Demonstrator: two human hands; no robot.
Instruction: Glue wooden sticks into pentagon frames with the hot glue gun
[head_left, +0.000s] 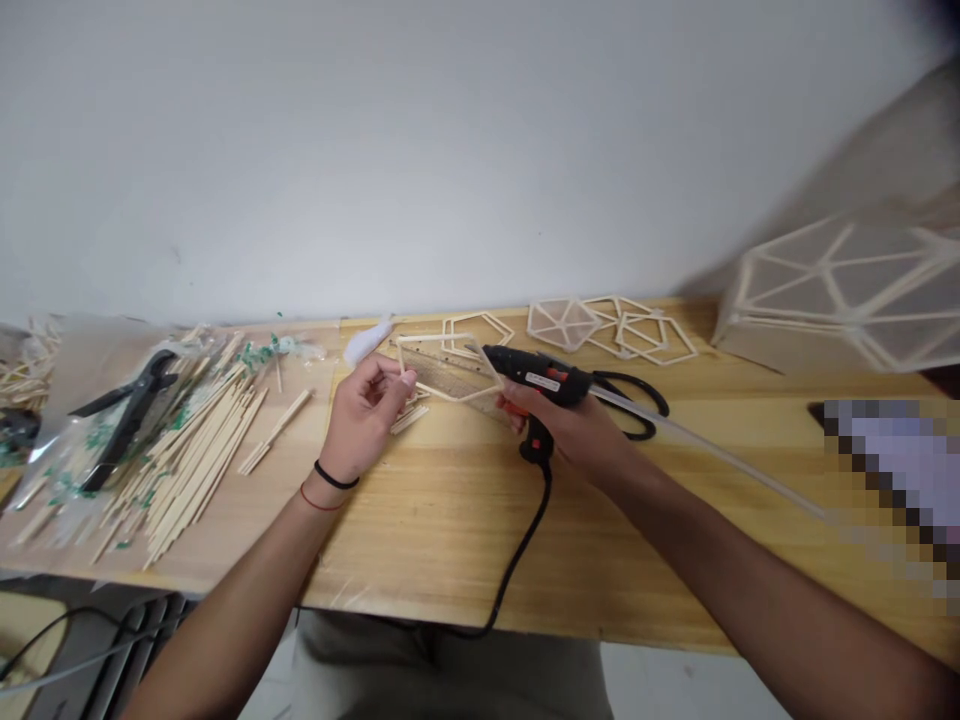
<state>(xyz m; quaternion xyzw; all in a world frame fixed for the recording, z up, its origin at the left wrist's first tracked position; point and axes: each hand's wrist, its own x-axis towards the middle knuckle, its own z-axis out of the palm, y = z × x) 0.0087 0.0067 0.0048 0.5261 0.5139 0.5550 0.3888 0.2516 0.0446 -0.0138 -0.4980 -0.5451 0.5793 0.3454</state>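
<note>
My left hand (367, 410) pinches the left corner of a pentagon-shaped wooden stick frame (452, 399), raised a little above the table. My right hand (559, 425) is wrapped around a black hot glue gun (536, 372) with orange parts. Its nozzle points left, at the frame's upper right corner; whether it touches the wood I cannot tell. From the gun's back a long translucent glue stick (705, 447) reaches out to the right. Under the frame lies a clear ruler or set square (442, 372), partly hidden, beside a few short sticks (410, 419).
Several loose wooden sticks (202, 460) and black cutters (131, 420) lie at left on plastic wrapping. More pentagon frames (660, 335) rest along the wall. A covered stick structure (840, 290) stands at right, behind a pixelated device (900, 470). The gun's cord (517, 560) hangs over the front edge.
</note>
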